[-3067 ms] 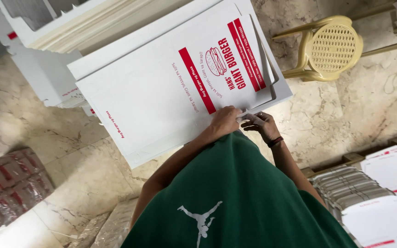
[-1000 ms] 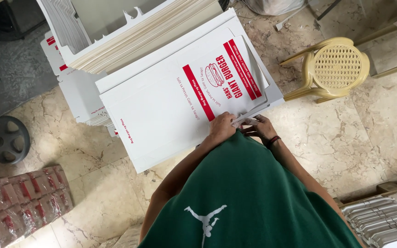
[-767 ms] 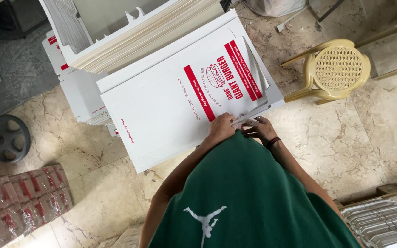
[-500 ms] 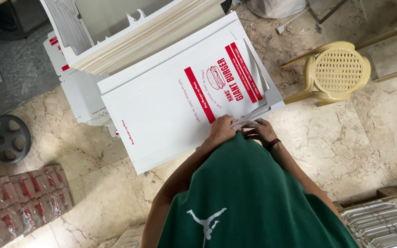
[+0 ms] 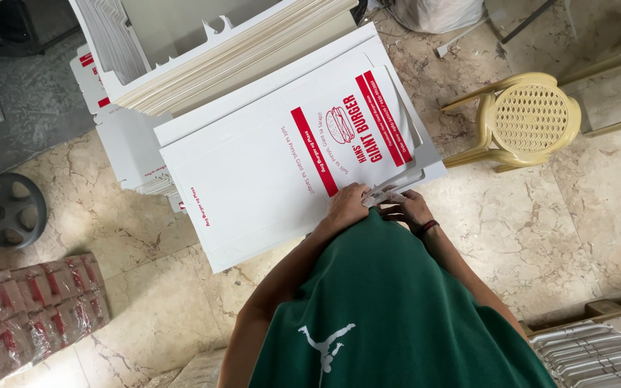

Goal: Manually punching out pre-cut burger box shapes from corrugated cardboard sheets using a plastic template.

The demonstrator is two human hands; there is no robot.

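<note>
Overhead view, largest element first. I see a marble floor (image 5: 569, 215) across the whole field. Above it lies a tall stack of flat white card blanks (image 5: 231, 50), and overlapping its lower edge is the flat white carton sheet (image 5: 274, 165), printed with red bars and a burger drawing and lying tilted across the middle of the view. At lower left I see shrink-wrapped bundles of red-and-white packs (image 5: 30, 316) on the floor; at lower right, a pile of folded grey-edged cartons (image 5: 598, 356). A yellow plastic stool (image 5: 533, 118) stands on the floor just beside the sheet's right corner, and a dark round wheel (image 5: 12, 208) sits at the left edge.

Hands: the left hand (image 5: 346, 208) lies knuckles-up on the sheet's near edge, fingers curled onto the card. The right hand (image 5: 407, 208), with a dark band at the wrist, touches a small folded flap (image 5: 389, 192) at the same edge, fingers narrowly pinched. I cannot tell how firmly either hand grips. The green shirt (image 5: 397, 309) hides both forearms below.
</note>
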